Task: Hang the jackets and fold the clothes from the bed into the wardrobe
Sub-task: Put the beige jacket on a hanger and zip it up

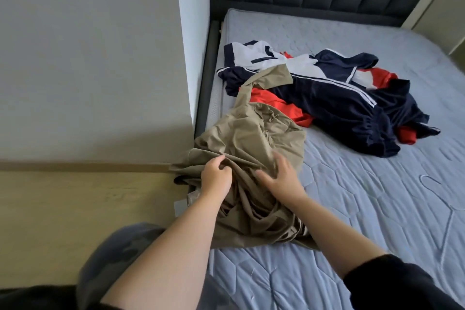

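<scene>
**Both hands on the khaki jacket at the bed's near edge**

The lower part of the khaki jacket (251,148) is bunched under the forearms, so its shape and front are hard to read; a pale label at its left edge is too small to make out. The navy, white and red garments (334,98) farther up the bed are tangled together, and how many pieces there are cannot be told. The right hand is motion-blurred.

The left hand (216,175) has its fingers curled, pinching a fold of the khaki fabric. The right hand (281,178) lies just beside it with fingers spread and fairly straight, pressing flat on the cloth.

The khaki jacket lies crumpled on the grey quilted mattress (377,196), directly under both hands, partly draped over the bed's left side, its far sleeve overlapping the tangled pile.
</scene>
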A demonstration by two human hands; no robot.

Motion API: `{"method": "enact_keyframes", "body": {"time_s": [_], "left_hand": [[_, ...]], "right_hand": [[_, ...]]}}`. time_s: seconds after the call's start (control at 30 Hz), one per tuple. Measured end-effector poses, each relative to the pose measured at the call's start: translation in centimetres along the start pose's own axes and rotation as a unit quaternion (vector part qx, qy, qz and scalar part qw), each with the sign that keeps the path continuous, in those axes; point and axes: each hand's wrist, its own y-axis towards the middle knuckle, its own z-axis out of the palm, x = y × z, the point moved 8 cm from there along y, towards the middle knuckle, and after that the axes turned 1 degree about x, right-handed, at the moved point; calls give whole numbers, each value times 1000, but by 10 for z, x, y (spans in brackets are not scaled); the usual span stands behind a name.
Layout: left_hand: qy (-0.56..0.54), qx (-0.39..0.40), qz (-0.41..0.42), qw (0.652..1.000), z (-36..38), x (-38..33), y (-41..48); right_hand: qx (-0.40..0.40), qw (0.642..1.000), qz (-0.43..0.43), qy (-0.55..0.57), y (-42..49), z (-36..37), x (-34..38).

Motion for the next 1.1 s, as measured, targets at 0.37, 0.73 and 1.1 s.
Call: {"method": "enact_keyframes", "body": {"time_s": [0.37, 0.73, 1.1], "left_hand": [[-9, 117, -91, 989, 22, 19, 14], [-144, 208, -89, 963, 40, 1, -6], [-286, 29, -108, 952, -1, 16, 31]], "right_hand": [[72, 989, -30, -127, -2, 30, -12], [60, 959, 262, 93, -16, -3, -84], [-311, 887, 232, 248, 38, -125, -49]]}}
